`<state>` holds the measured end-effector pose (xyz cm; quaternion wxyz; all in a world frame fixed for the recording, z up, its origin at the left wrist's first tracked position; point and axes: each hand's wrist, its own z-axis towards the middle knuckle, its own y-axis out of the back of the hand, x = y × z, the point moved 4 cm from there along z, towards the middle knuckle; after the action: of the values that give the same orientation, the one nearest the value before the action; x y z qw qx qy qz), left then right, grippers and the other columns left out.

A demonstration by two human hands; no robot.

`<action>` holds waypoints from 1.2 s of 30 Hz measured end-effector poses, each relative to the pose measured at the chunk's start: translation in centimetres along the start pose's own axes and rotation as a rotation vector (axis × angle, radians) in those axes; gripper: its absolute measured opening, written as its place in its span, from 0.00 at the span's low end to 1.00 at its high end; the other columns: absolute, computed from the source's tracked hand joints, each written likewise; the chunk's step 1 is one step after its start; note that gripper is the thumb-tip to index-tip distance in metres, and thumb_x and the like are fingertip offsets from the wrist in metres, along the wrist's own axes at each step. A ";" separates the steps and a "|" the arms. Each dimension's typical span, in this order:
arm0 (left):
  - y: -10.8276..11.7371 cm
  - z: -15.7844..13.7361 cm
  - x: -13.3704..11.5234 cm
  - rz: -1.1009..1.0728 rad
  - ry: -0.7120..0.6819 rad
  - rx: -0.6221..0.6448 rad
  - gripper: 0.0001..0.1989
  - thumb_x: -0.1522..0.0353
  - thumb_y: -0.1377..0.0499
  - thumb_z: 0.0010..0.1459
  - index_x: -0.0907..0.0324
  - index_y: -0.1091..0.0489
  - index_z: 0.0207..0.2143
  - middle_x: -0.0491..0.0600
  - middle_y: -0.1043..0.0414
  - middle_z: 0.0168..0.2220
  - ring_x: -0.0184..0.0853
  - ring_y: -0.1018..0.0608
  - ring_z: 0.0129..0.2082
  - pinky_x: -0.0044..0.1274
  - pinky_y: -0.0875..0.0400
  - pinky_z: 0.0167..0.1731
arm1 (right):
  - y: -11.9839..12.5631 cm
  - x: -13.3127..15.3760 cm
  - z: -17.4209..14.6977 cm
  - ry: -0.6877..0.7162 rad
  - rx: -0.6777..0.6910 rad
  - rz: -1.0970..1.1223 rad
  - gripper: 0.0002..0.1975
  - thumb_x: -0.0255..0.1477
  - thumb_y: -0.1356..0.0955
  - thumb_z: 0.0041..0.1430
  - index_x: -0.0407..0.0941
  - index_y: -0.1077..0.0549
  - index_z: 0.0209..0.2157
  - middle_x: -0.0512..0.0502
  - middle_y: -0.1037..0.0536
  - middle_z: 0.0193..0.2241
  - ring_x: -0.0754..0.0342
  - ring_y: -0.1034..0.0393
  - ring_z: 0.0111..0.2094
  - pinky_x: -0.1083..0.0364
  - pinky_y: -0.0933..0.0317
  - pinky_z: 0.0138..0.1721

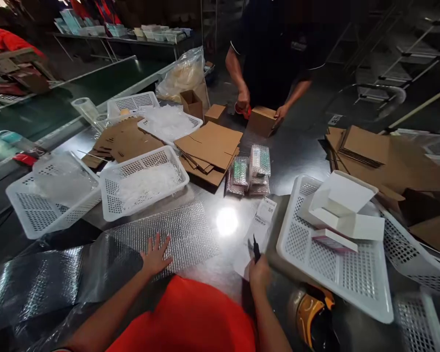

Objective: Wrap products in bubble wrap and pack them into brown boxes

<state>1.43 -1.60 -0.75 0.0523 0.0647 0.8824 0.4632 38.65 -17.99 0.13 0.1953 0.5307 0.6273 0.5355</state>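
My left hand (156,256) lies flat with its fingers spread on a sheet of clear bubble wrap (190,230). That sheet runs off to the left as a crumpled, shiny length. In my right hand (259,275) is a slim black pointed tool (256,248), its tip up; whether it is a pen or a cutter I cannot tell. Close beside that hand, white printed label paper (261,222) lies on the metal table. Beyond it stand small stacks of bubble-wrapped packets (259,161). To the right, a white basket (291,230) holds an opened white box (363,226) and a small pink-and-white box (334,240).
A tape dispenser (310,313) sits at the front right. Baskets with packing filler (150,186) and flat cardboard (209,144) occupy the left and middle. Across the table a co-worker (275,54) holds a small brown box (261,121) and a red tool. More cardboard (366,146) lies right.
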 end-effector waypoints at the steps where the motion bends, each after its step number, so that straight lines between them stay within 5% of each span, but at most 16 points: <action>1: 0.0 0.0 0.0 0.005 0.004 0.000 0.39 0.56 0.45 0.61 0.47 0.58 0.69 0.54 0.74 0.73 0.61 0.64 0.70 0.61 0.52 0.58 | 0.7 0.1 0.8 -0.012 -0.020 -0.011 0.13 0.26 0.40 0.62 0.39 0.28 0.45 0.33 0.21 0.39 0.43 0.24 0.35 0.49 0.35 0.34; 5: -0.4 0.2 0.1 0.009 -0.012 0.001 0.38 0.54 0.46 0.62 0.46 0.59 0.69 0.53 0.74 0.73 0.61 0.64 0.71 0.60 0.52 0.58 | 2.4 0.9 3.0 -0.048 -0.082 -0.031 0.14 0.26 0.42 0.64 0.39 0.31 0.47 0.33 0.23 0.40 0.43 0.26 0.37 0.47 0.35 0.35; 9: -0.7 0.3 -1.4 0.013 -0.007 -0.009 0.37 0.54 0.45 0.61 0.46 0.56 0.69 0.53 0.73 0.73 0.60 0.64 0.71 0.60 0.54 0.59 | 1.6 2.2 0.9 0.083 -0.071 0.054 0.10 0.31 0.39 0.61 0.43 0.31 0.41 0.36 0.25 0.44 0.44 0.27 0.42 0.49 0.34 0.38; 16: -1.1 0.5 -9.2 -0.114 -0.158 0.041 0.43 0.55 0.40 0.55 0.47 0.54 0.70 0.57 0.72 0.73 0.65 0.63 0.70 0.63 0.60 0.58 | 0.7 1.3 -3.2 0.264 0.089 0.273 0.20 0.48 0.45 0.55 0.46 0.35 0.35 0.35 0.23 0.34 0.39 0.26 0.38 0.47 0.35 0.40; 21: -1.2 0.9 -11.1 -0.189 -0.230 0.020 0.42 0.57 0.42 0.56 0.50 0.53 0.70 0.56 0.66 0.73 0.65 0.59 0.70 0.63 0.53 0.57 | -1.7 5.4 -2.0 0.425 0.329 0.361 0.21 0.51 0.41 0.52 0.48 0.32 0.34 0.42 0.22 0.29 0.43 0.26 0.34 0.50 0.35 0.36; 27: 0.6 0.6 -4.0 -0.221 -0.188 -0.144 0.36 0.70 0.46 0.59 0.58 0.50 0.69 0.54 0.59 0.72 0.41 0.45 0.69 0.38 0.48 0.66 | -6.2 10.2 -0.6 0.525 0.426 0.345 0.22 0.51 0.38 0.48 0.46 0.30 0.31 0.39 0.23 0.32 0.43 0.28 0.38 0.48 0.35 0.42; 32: 0.8 0.4 5.3 -0.201 0.097 -0.159 0.43 0.58 0.40 0.57 0.57 0.52 0.70 0.59 0.65 0.73 0.55 0.60 0.71 0.55 0.60 0.64 | -6.3 9.6 1.6 0.522 0.404 0.300 0.28 0.57 0.40 0.45 0.45 0.31 0.29 0.37 0.24 0.31 0.41 0.28 0.38 0.44 0.35 0.44; 36: 0.7 1.2 8.0 -0.186 0.062 -0.120 0.40 0.50 0.43 0.59 0.51 0.51 0.69 0.56 0.66 0.73 0.58 0.62 0.71 0.58 0.66 0.62 | -5.8 9.5 3.3 0.494 0.390 0.237 0.27 0.56 0.40 0.41 0.46 0.32 0.28 0.39 0.24 0.28 0.41 0.28 0.35 0.45 0.34 0.40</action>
<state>-6.22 1.13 -1.11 0.0716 -0.0352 0.8564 0.5102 35.22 -7.34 -3.00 -0.1314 0.4815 0.6803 0.5368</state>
